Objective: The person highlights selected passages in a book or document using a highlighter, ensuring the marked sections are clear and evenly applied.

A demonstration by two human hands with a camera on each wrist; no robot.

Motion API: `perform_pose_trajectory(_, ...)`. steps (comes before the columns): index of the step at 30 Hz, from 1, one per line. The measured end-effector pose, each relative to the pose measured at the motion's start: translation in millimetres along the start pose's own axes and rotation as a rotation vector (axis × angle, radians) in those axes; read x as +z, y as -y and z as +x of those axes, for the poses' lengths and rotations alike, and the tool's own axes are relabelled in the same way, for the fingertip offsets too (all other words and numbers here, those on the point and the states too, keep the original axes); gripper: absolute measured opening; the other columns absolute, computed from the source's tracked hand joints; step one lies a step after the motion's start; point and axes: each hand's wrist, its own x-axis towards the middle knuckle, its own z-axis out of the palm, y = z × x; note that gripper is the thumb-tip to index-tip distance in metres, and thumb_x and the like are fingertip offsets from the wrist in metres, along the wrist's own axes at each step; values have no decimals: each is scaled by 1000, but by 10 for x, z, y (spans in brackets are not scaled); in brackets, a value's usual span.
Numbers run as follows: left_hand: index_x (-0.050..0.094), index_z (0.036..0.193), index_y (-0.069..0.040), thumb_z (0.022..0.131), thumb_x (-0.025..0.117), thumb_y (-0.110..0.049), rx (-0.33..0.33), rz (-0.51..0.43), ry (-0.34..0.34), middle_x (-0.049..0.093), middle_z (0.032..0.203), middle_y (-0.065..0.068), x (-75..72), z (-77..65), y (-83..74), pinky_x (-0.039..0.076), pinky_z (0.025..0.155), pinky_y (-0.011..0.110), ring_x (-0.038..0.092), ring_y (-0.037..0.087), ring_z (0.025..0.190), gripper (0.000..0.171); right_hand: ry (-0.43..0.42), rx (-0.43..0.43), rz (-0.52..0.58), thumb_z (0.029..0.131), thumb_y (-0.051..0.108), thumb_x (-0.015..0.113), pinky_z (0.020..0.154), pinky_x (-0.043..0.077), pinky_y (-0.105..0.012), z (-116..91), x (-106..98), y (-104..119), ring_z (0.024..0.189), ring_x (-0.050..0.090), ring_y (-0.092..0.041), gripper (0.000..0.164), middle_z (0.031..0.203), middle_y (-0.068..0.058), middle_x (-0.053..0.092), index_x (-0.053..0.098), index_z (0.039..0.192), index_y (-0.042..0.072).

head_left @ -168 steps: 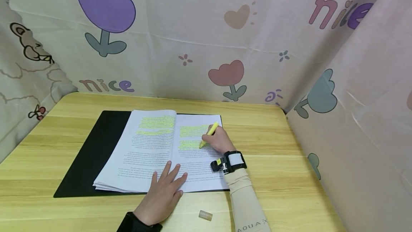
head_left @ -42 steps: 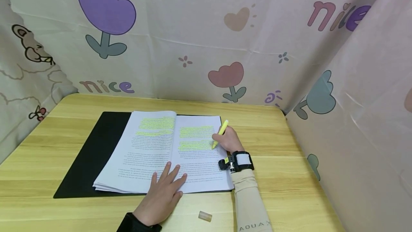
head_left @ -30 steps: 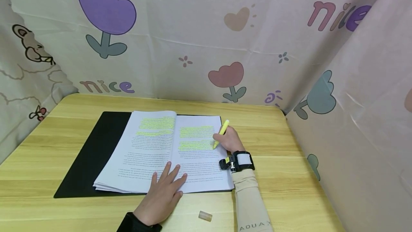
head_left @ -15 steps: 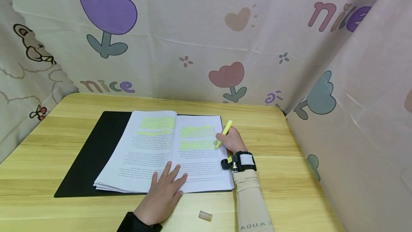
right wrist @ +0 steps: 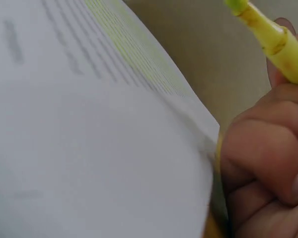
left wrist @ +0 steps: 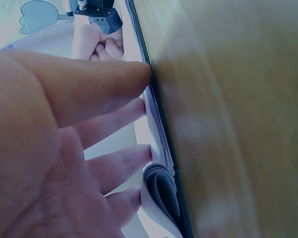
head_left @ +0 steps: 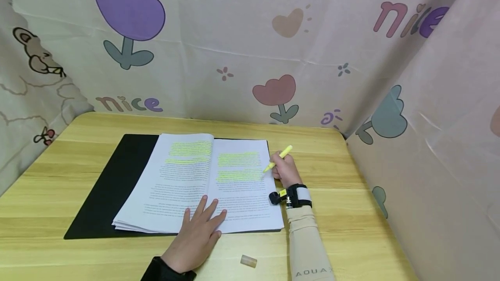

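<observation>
My right hand (head_left: pixel 286 171) grips a yellow highlighter (head_left: pixel 278 159) at the right edge of the open printed pages (head_left: pixel 242 205). In the right wrist view the highlighter's tip (right wrist: pixel 237 6) is raised off the paper, and the fingers (right wrist: pixel 263 153) are curled beneath its barrel. Yellow marking covers two blocks of lines at the top of both pages. Spread flat, my left hand (head_left: pixel 195 237) rests on the lower middle of the pages, across the fold. Its fingers (left wrist: pixel 109 168) lie straight on the paper in the left wrist view, beside a curled page edge (left wrist: pixel 161 191).
Beneath the pages is a black folder (head_left: pixel 105 194), its cover showing on the left. A small greyish cap (head_left: pixel 248 261) lies on the wooden table (head_left: pixel 332 159) near the front. Printed curtains (head_left: pixel 218 25) hang behind the table and along both sides.
The right hand has moved right along the lines, lengthening the lowest yellow marking, and now the highlighter is tilted flatter with its tip lifted. The left hand has stayed in place.
</observation>
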Motion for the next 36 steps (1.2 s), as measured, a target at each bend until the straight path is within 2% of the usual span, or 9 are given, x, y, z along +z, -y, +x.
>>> perform_pose_trajectory(4, 57, 134, -14, 93, 61, -21, 1, -6, 0, 37, 151, 15, -8, -11, 1, 12, 104, 71, 13, 36, 145, 42, 35, -11, 114, 88, 9, 55, 40, 16, -25, -11, 124, 28, 42, 18, -11, 29, 53, 2, 23, 33, 70, 10)
perform_pose_trajectory(10, 57, 134, -14, 93, 61, -22, -12, -12, 16, 36, 151, 14, -7, -19, 7, 12, 104, 71, 13, 36, 145, 43, 160, 80, 190, 86, 17, 64, 41, 17, -22, -30, 439, 13, 45, 22, -8, 23, 57, 4, 28, 44, 76, 8)
perform_pose_trajectory(12, 57, 134, -14, 93, 61, -22, -12, -12, 19, 37, 151, 14, -6, -14, 10, 12, 104, 71, 13, 37, 145, 43, 226, 112, 143, 87, 24, 67, 41, 20, -23, -41, 556, -9, 46, 25, -9, 25, 59, 2, 33, 49, 81, 7)
perform_pose_trajectory(14, 57, 134, -13, 92, 61, -22, -7, -11, 16, 37, 151, 15, -10, -10, 7, 12, 104, 71, 13, 37, 145, 42, 275, 126, 41, 87, 34, 69, 41, 23, -24, -64, 668, -29, 46, 27, -10, 31, 61, 1, 36, 54, 87, 7)
perform_pose_trajectory(17, 57, 133, -12, 93, 60, -21, 8, -12, 6, 37, 150, 16, -18, -9, 5, 13, 104, 71, 14, 38, 145, 42, 307, 115, -122, 85, 48, 68, 40, 25, -27, -105, 792, -47, 43, 28, -13, 42, 59, -1, 38, 59, 94, 8)
perform_pose_trajectory(19, 57, 134, -12, 93, 60, -21, 15, -11, 5, 37, 150, 16, -27, -10, 5, 13, 104, 71, 14, 38, 145, 42, 309, 98, -179, 83, 52, 68, 39, 26, -27, -121, 835, -53, 43, 28, -14, 44, 60, -3, 43, 63, 96, 10)
perform_pose_trajectory(24, 56, 134, -12, 94, 60, -21, 18, -10, 10, 36, 151, 16, -37, -5, 12, 13, 104, 71, 13, 37, 145, 42, 320, 76, -219, 84, 42, 70, 43, 32, -26, -136, 839, -41, 48, 40, -14, 31, 72, -10, 60, 68, 94, 13)
perform_pose_trajectory(30, 57, 134, -13, 93, 60, -22, 8, 3, 21, 36, 151, 15, -36, 6, 3, 14, 104, 71, 14, 37, 145, 42, 332, 85, -232, 84, 32, 72, 45, 35, -27, -146, 819, -36, 53, 46, -17, 25, 74, -12, 62, 66, 91, 9)
perform_pose_trajectory(36, 58, 133, -13, 93, 61, -22, -2, -2, 28, 36, 151, 14, -36, 7, -3, 13, 104, 71, 13, 37, 145, 42, 348, 55, -228, 83, 32, 73, 45, 37, -26, -133, 815, -55, 52, 47, -16, 27, 74, -15, 63, 66, 87, 7)
